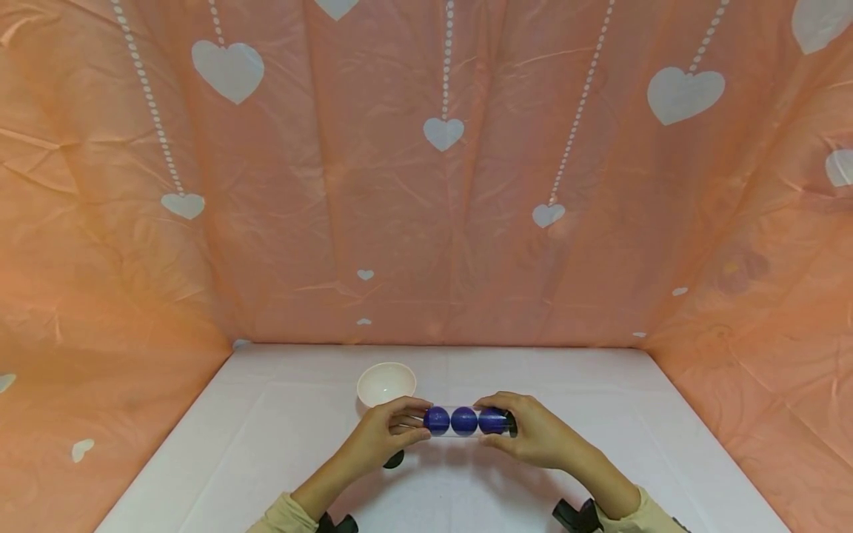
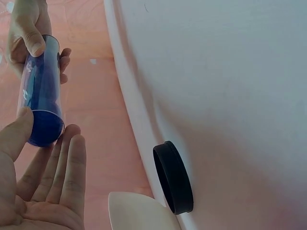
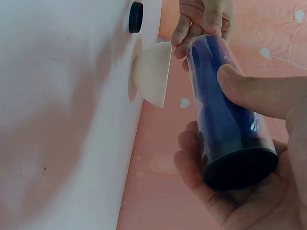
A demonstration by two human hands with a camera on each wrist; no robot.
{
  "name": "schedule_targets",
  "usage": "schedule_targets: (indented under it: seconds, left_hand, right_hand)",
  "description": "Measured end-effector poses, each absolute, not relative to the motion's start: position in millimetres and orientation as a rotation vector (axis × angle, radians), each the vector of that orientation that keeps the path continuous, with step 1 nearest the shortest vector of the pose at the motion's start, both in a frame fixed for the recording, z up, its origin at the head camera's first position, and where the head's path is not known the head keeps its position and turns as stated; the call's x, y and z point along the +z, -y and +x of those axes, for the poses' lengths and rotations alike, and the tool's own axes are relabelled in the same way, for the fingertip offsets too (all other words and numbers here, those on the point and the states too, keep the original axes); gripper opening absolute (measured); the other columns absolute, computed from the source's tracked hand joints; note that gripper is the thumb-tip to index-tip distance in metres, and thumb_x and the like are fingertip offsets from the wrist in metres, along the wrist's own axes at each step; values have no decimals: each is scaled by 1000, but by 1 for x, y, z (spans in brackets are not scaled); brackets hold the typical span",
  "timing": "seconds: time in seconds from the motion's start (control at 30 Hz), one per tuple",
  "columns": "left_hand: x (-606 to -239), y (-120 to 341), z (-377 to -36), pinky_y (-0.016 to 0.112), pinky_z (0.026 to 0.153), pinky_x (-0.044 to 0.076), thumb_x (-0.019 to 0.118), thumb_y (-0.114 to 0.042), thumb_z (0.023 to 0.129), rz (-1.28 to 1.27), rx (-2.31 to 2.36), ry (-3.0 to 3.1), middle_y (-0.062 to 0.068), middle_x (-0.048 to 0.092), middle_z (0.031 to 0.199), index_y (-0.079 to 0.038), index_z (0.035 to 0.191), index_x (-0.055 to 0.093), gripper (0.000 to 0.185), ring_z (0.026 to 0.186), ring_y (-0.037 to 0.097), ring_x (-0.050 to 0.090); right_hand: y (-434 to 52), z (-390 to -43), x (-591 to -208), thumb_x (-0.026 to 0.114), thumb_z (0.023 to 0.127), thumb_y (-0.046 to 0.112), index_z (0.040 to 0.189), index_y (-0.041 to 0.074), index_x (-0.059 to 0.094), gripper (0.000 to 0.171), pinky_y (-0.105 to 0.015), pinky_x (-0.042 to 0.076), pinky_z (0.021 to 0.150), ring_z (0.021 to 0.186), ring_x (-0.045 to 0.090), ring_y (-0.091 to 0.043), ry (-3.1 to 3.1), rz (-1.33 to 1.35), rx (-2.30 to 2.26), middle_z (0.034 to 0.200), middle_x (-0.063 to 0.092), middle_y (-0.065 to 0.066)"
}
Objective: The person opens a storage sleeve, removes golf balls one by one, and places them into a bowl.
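Hands grip a tube [image 1: 464, 421]: left hand [image 1: 383, 434] at 9 o'clock, right hand [image 1: 533, 433] at 3; bowl [image 1: 386, 383] at 11.

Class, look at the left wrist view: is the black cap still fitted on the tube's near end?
No: the cap lies on the table, apart from the tube.

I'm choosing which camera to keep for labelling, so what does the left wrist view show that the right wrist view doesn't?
Only the left wrist view shows the tube's open, uncapped end with a blue ball at its mouth, and the left hand from its palm side, thumb and fingertips at that end.

Only the right wrist view shows the black cap on the tube's other end, gripped by the right hand.

Both show the clear tube, both hands on it, the white bowl, the loose black cap and the white table.
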State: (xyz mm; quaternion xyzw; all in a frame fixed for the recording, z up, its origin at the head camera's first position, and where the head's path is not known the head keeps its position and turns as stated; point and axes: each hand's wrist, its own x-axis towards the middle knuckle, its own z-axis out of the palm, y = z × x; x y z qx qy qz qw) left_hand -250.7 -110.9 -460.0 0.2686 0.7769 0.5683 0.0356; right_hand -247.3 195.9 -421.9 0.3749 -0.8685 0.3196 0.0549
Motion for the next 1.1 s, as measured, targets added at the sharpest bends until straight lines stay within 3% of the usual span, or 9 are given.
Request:
schedule_targets:
  seconds: [0.17,0.43,0.77,1.1]
  left_hand:
    - [-460,112,-251,20,89,62,81,-17,98,811,1721,-2420,15,74,126,-2,135,70,42,107,20,75]
    - [-462,114,-252,22,90,62,80,-18,100,827,1690,-2429,16,74,127,-3,135,70,40,109,22,75]
    - [-462,116,-253,22,92,62,80,-19,99,833,1718,-2438,13,75,123,-3,129,73,35,108,21,75]
    - [-461,124,-254,23,93,62,78,-10,100,863,1810,-2355,22,74,122,7,130,68,36,109,21,75]
  right_hand:
    - [-196,-247,-423,86,93,20,128,14,74,37,-40,63,86,97,68,-8,2635,1143,1013,110,74,8]
    - [-196,-249,-427,86,93,19,127,14,74,36,-40,63,90,100,68,-8,2637,1144,1034,113,75,6]
    - [-196,-252,-429,85,95,20,128,12,74,35,-34,62,92,103,69,-10,2619,1151,1113,117,76,3]
    - [-199,-255,-433,85,95,22,127,14,75,34,-26,60,82,96,68,-7,2642,1106,1199,119,77,-3]
